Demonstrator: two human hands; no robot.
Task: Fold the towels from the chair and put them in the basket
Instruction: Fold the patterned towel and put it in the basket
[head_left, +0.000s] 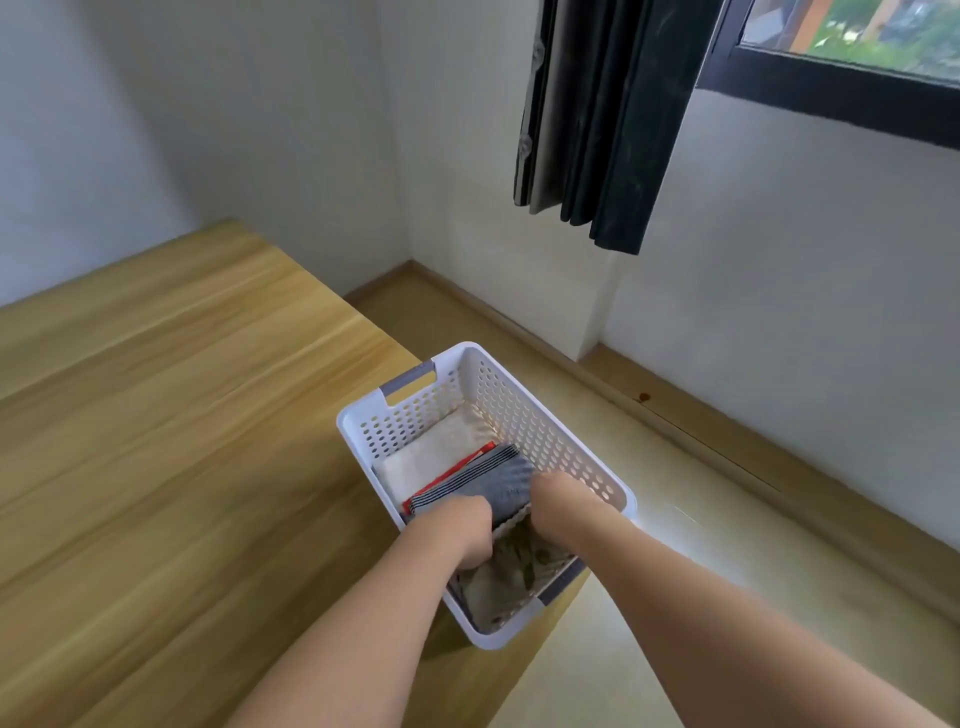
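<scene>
A white perforated basket (524, 410) with grey handles stands at the right edge of the wooden table, partly overhanging it. Inside lie a folded white towel (431, 457), a red one (467, 464) showing only as an edge, and a folded grey towel with dark stripes (493, 480) on top. A beige-brown towel (506, 574) fills the near end. Both hands reach down into the basket. My left hand (467, 530) and my right hand (556, 501) grip the near edge of the grey towel, fingers hidden under the cloth. The chair is out of view.
The wooden table (171, 441) stretches to the left. Right of the basket is light flooring (675, 467) with a wooden skirting along the white wall. A dark curtain (597, 130) hangs beside a window at the upper right.
</scene>
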